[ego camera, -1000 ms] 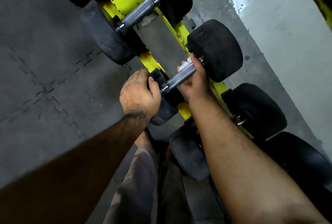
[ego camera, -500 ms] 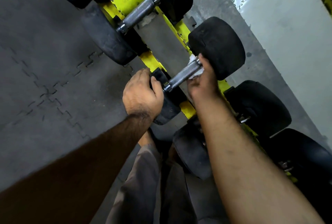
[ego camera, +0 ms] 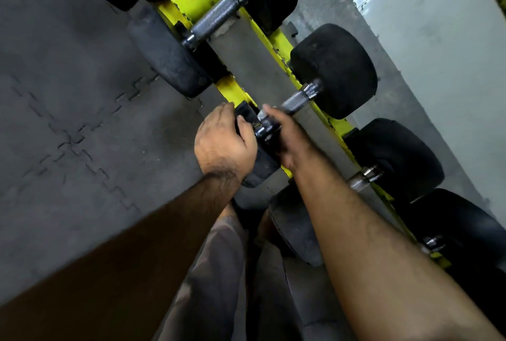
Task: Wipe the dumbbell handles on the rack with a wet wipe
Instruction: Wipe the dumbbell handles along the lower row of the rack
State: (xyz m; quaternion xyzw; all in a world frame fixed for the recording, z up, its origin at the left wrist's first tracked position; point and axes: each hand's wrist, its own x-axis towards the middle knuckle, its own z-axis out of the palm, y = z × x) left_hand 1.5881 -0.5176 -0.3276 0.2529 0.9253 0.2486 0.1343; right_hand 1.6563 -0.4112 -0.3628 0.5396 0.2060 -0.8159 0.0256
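Observation:
A black dumbbell lies across the yellow rack (ego camera: 232, 88), its knurled steel handle (ego camera: 297, 99) bare at the far end. My right hand (ego camera: 284, 135) is closed around the near end of that handle with the white wet wipe (ego camera: 261, 114) just peeking out above the fingers. My left hand (ego camera: 223, 140) grips the dumbbell's near black head (ego camera: 260, 165). The far head (ego camera: 335, 69) rests on the rack's back rail.
Another dumbbell with a bare handle (ego camera: 216, 16) lies on the rack further up. Two more dumbbells (ego camera: 394, 154) sit lower right. Dark interlocking floor mats (ego camera: 68, 121) are on the left, a pale wall on the right. My trouser legs show below.
My right hand has slid with the wipe along the handle from the far head to the near end, baring the far part. My left hand stays on the near head.

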